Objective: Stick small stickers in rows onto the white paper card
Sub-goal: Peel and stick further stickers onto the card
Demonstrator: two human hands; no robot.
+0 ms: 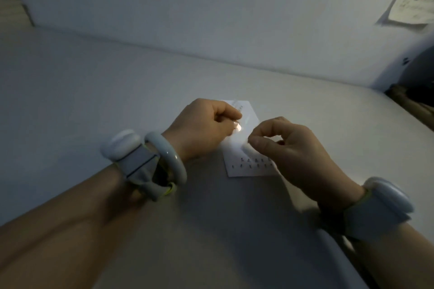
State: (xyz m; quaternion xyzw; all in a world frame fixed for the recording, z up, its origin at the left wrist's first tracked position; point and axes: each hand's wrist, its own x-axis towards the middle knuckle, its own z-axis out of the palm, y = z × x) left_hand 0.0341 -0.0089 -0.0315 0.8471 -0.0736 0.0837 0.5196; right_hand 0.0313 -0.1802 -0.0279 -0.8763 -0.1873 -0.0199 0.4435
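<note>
Head view: white paper card (244, 166) is lying flat on the table (94, 82), beneath and between both hands. Left hand (202, 129) is curling over the card's far end, fingers pinching a small shiny piece (237, 127), likely sticker backing. Right hand (291, 152) is hovering over the card's right edge, thumb and forefinger pinched together; what they hold is too small to tell. Two rows of small dark stickers (253, 163) are showing just left of the right hand.

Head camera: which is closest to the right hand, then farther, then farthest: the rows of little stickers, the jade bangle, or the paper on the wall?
From the right hand:
1. Rows of little stickers, just beside it on the white card.
2. Jade bangle, on the left wrist.
3. Paper on the wall, far up right.
</note>
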